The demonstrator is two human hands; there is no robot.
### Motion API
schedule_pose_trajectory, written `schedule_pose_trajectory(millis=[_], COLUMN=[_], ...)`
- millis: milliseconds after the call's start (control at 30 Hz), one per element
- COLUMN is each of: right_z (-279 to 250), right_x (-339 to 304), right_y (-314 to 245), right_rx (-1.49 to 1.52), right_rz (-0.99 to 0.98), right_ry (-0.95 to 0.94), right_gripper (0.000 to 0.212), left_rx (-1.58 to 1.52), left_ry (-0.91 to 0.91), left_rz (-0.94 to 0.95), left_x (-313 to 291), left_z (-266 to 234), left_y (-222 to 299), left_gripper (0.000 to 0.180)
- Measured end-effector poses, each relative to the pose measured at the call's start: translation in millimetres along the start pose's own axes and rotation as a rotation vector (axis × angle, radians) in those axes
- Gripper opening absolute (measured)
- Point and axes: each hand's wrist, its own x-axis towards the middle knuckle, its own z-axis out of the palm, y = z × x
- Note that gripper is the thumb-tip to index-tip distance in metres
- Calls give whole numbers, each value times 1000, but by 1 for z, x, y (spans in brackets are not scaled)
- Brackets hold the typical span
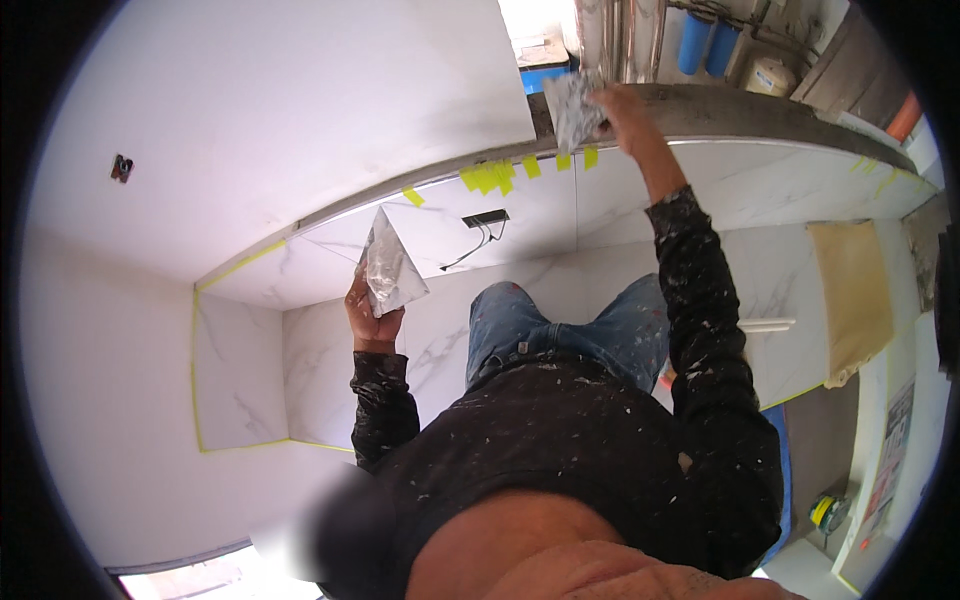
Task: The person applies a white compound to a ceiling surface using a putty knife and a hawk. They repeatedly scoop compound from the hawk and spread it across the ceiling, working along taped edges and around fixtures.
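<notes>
Left of the dark slot with loose wires (486, 217) and a little below it, in the head view, the left hand (376, 324) holds a pale plate (392, 268), pointed at its top and broad at its bottom, its face smeared with whitish material. The fingers are clamped on the plate's lower left part, some of them hidden behind it.

Above the slot and to its right, the right hand (628, 116) holds a grey, smeared blade (573, 112), its fingers closed on the blade's right side. The blade overlaps the grey ledge (705, 110); whether the two touch, I cannot tell.

Just above the slot, short yellow tape strips (487, 178) run along the upper edge of the marble-patterned panels (615, 205). Well left of the slot, a yellow tape line (196, 370) borders the same panels. Below the slot are the person's paint-marked jeans (515, 325) and black top (530, 425), speckled white.

Far right of the slot hangs a tan sheet (855, 295); two white rods (766, 325) sit between the slot and that sheet, lower down. High to the slot's right stand two blue cylinders (693, 44). Far to its upper left, a socket box (122, 167) is set in the white wall (300, 120).
</notes>
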Motion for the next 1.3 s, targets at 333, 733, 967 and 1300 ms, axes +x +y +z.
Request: schedule_pose_trajectory(millis=[333, 733, 967, 1300], right_z=[52, 40, 67, 19], right_x=[28, -189, -213, -162], right_y=[-97, -70, -16, -55], right_rx=[-65, -813, -1074, -561], right_rz=[-224, -887, -1236, -272], right_ry=[-160, -368, -637, -567], right_gripper=[18, 25, 49, 33], left_rx=[-39, -240, -259, -229], left_ry=[-130, -125, -84, -140], left_rz=[-50, -267, -178, -292], left_x=[7, 7, 8, -3], left_z=[17, 44, 64, 49], left_y=[-8, -89, -90, -77], left_gripper=[43, 43, 36, 35])
